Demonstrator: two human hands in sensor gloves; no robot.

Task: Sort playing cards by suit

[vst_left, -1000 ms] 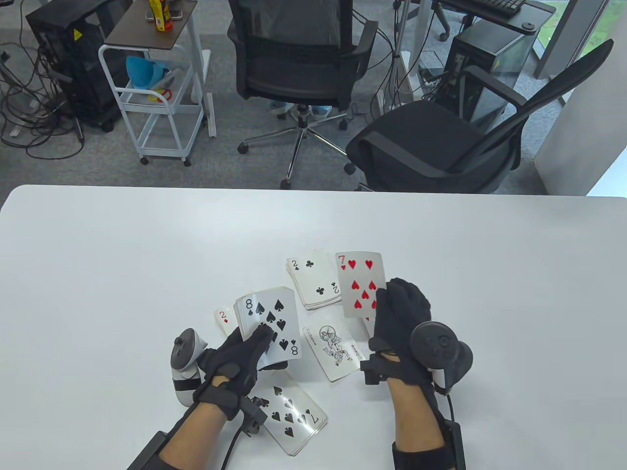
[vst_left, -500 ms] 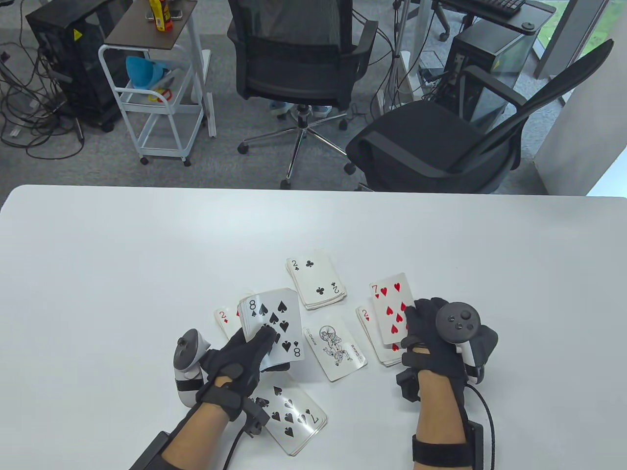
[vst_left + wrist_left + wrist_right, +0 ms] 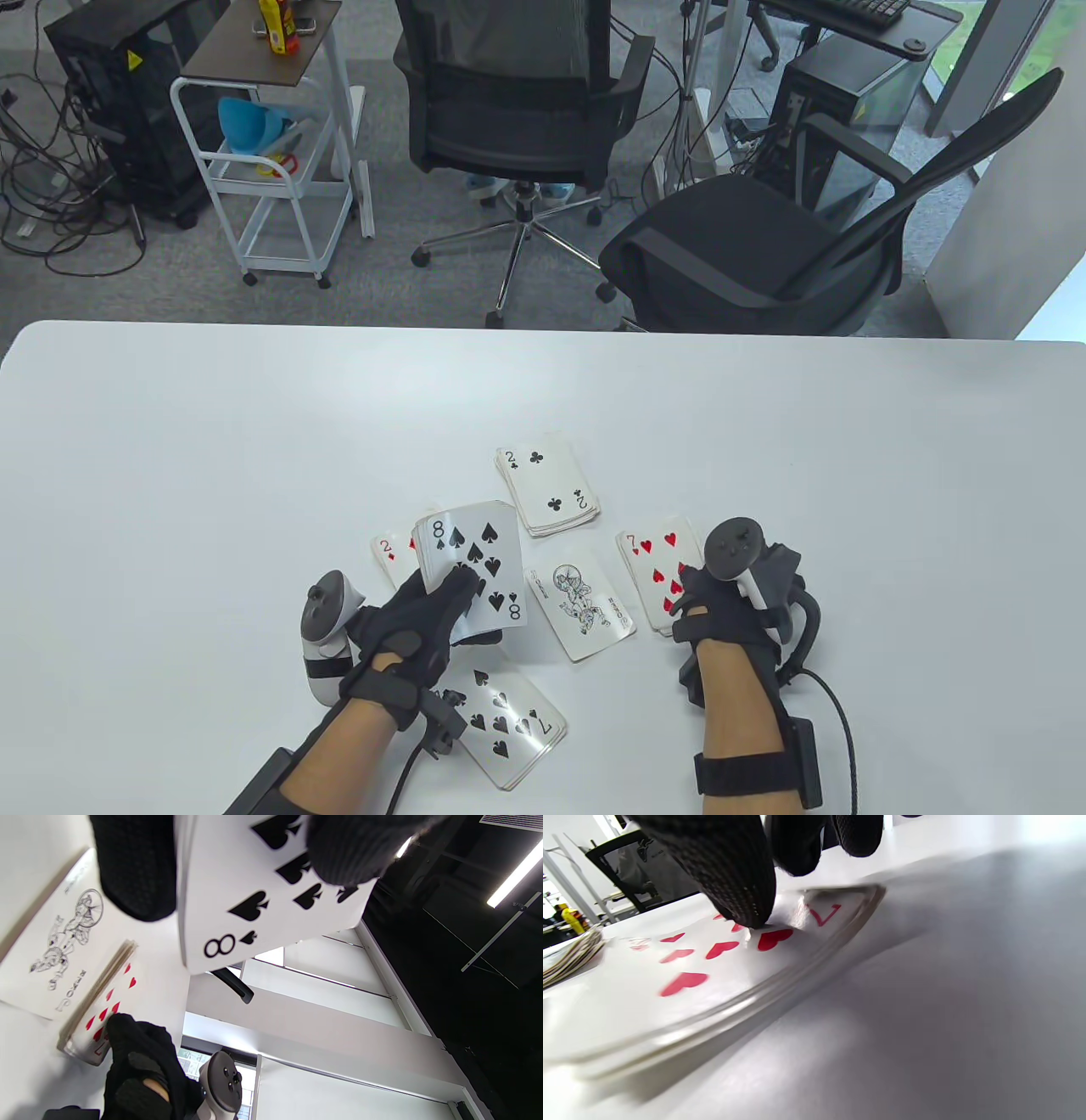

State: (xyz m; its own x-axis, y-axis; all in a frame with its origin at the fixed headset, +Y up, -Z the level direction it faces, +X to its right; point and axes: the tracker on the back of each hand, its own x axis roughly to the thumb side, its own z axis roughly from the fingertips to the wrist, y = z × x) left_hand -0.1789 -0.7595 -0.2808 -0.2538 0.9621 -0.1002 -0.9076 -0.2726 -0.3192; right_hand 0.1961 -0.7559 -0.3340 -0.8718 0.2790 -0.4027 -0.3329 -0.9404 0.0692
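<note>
A fanned deck of cards [image 3: 469, 570], with the eight of spades on top, is gripped by the left hand [image 3: 413, 624]; the thumb is laid across the face of the top card and the remaining fingers are curled beneath the deck, as is confirmed in the left wrist view, where the eight of spades [image 3: 263, 895] is clamped between two gloved fingertips [image 3: 135, 866]. The right hand [image 3: 721, 607] is lowered onto the hearts pile [image 3: 657, 577], whose top card is the seven of hearts; one fingertip [image 3: 729, 874] is pressed on the face of that card, and the other fingers are held just above it. Whether the card is pinched cannot be told. Beyond the left fingertips, the clubs pile [image 3: 547, 492] is laid with the two of clubs uppermost. Between the two hands, a joker [image 3: 581, 611] is laid face up on the white table [image 3: 254, 441]. Just left of the held deck, a two of diamonds [image 3: 389, 556] is partly covered. Beneath the left wrist, the spades pile [image 3: 509, 730] is laid with the seven of spades showing.
</note>
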